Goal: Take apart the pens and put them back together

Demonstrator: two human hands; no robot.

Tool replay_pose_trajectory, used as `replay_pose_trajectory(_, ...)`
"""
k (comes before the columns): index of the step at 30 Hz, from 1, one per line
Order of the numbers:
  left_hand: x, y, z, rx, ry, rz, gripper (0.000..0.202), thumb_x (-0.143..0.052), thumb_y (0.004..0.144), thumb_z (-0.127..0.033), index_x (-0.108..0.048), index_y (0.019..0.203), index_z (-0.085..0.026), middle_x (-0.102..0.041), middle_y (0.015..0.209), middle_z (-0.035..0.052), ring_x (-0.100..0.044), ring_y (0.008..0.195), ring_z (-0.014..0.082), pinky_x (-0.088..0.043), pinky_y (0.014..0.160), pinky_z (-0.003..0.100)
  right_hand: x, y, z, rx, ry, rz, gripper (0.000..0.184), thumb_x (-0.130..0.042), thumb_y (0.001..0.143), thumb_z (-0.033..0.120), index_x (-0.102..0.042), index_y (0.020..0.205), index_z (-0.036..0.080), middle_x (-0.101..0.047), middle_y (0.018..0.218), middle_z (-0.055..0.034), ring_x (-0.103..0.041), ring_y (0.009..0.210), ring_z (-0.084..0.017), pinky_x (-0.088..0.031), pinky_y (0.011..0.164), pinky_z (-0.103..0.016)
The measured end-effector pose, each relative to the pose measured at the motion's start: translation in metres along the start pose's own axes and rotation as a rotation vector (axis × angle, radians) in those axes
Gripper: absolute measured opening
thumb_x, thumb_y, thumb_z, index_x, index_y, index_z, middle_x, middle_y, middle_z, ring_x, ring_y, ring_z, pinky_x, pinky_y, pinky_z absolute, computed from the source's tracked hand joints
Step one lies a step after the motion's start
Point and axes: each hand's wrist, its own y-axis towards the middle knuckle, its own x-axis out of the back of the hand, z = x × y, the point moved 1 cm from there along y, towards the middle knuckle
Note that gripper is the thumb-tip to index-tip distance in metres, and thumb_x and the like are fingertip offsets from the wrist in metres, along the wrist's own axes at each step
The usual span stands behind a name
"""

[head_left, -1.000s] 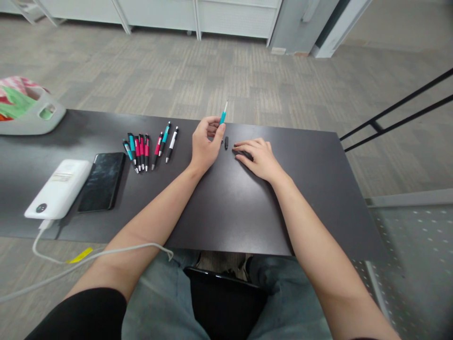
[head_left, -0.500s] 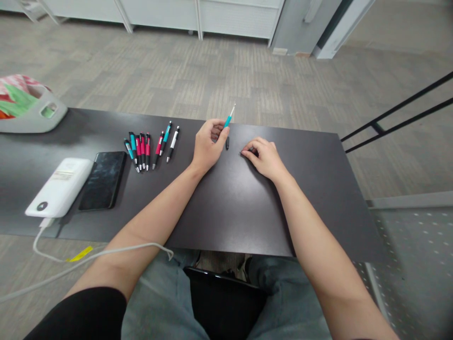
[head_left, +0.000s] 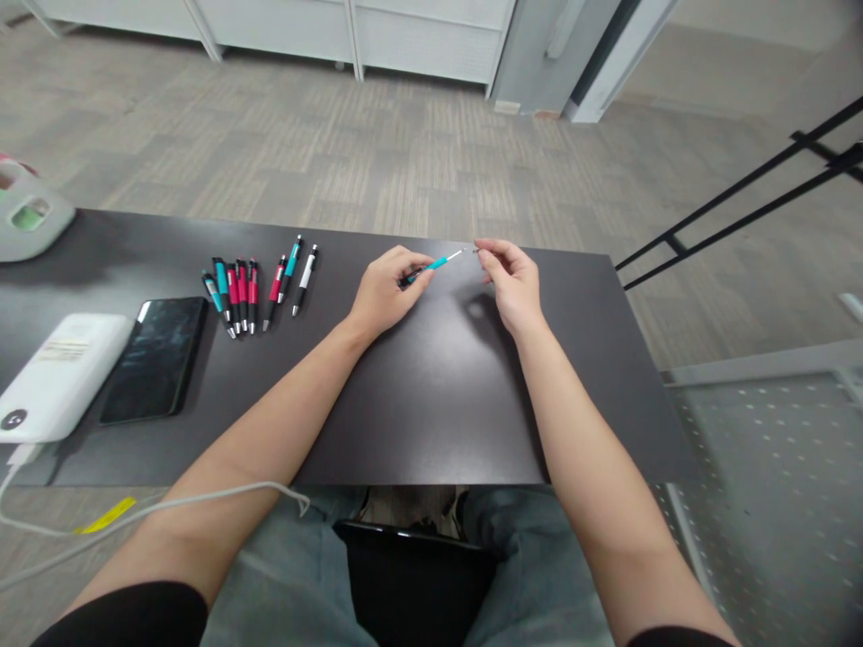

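Note:
My left hand (head_left: pixel 395 286) is closed around a teal pen barrel (head_left: pixel 437 263), which lies tilted up to the right. A thin pale refill (head_left: pixel 456 254) sticks out of the barrel's end, and a dark part shows between my fingers. My right hand (head_left: pixel 513 280) is raised over the table with thumb and forefinger pinched on a tiny dark piece (head_left: pixel 476 251), too small to name surely. That piece is close to the refill's tip, with a slight gap between them. Left of my left hand lie several teal, red and white pens, among them a white pen (head_left: pixel 306 280).
A black phone (head_left: pixel 156 359) and a white power bank (head_left: pixel 64 373) with a cable (head_left: pixel 195 496) lie on the dark table (head_left: pixel 431 395) at left. A pale basket (head_left: pixel 33 216) stands at the far left corner. Black metal bars (head_left: pixel 728 207) rise beyond the right edge.
My left hand has tipped the pen barrel from steep to nearly level, pointing right. My right hand has lifted from the tabletop and brought its small piece near the refill tip. The view has shifted right.

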Motion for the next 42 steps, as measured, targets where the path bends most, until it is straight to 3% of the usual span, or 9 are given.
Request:
replay_pose_trajectory(8, 0.003, -0.001, -0.005, -0.001, 0.032, 0.059, 0.015, -0.082, 0.112, -0.033, -0.095, 0.118, -0.029, -0.086, 0.107, 0.006, -0.077, 0.096, 0.0262, -0.066, 0.095, 0.043, 0.0, 0.01, -0.025, 0.053, 0.134, 0.056, 0.07, -0.111, 0.087, 0.082, -0.081, 0.129, 0.035, -0.086, 0.118, -0.0062, -0.081, 0.103, -0.028, -0.075, 0.082, -0.043)
replay_pose_trajectory(22, 0.004, -0.002, -0.005, -0.004, 0.05, 0.079, 0.015, -0.084, 0.112, -0.031, -0.097, 0.12, -0.029, -0.087, 0.109, 0.0056, -0.078, 0.097, 0.0262, -0.067, 0.098, 0.042, 0.003, 0.01, -0.033, 0.111, 0.085, 0.052, 0.058, -0.108, 0.095, 0.07, -0.078, 0.13, 0.034, -0.084, 0.119, -0.0065, -0.075, 0.096, -0.026, -0.072, 0.084, -0.044)
replay_pose_trajectory(27, 0.004, -0.002, -0.007, -0.001, 0.045, 0.09, 0.016, -0.082, 0.112, -0.033, -0.097, 0.118, -0.029, -0.088, 0.11, 0.0062, -0.077, 0.098, 0.0263, -0.067, 0.097, 0.042, 0.002, 0.007, -0.029, 0.102, 0.04, 0.092, 0.056, -0.107, 0.096, 0.066, -0.078, 0.131, 0.034, -0.084, 0.118, -0.006, -0.072, 0.092, -0.025, -0.07, 0.08, -0.042)
replay_pose_trajectory(34, 0.004, -0.001, -0.009, 0.037, 0.042, 0.082, 0.014, -0.084, 0.11, -0.037, -0.096, 0.113, -0.029, -0.088, 0.107, 0.0068, -0.076, 0.097, 0.0275, -0.068, 0.096, 0.044, 0.005, 0.01, -0.019, 0.098, 0.064, -0.005, 0.055, -0.106, 0.095, 0.07, -0.077, 0.126, 0.034, -0.083, 0.113, -0.0045, -0.071, 0.091, -0.025, -0.072, 0.086, -0.046)
replay_pose_trajectory(42, 0.004, -0.002, -0.007, 0.008, 0.05, 0.09, 0.016, -0.082, 0.111, -0.035, -0.096, 0.116, -0.029, -0.088, 0.108, 0.0065, -0.077, 0.097, 0.0269, -0.067, 0.096, 0.043, -0.001, 0.003, -0.015, 0.074, 0.038, 0.074, 0.055, -0.109, 0.09, 0.061, -0.076, 0.125, 0.034, -0.084, 0.112, -0.0031, -0.068, 0.087, -0.023, -0.07, 0.085, -0.043)
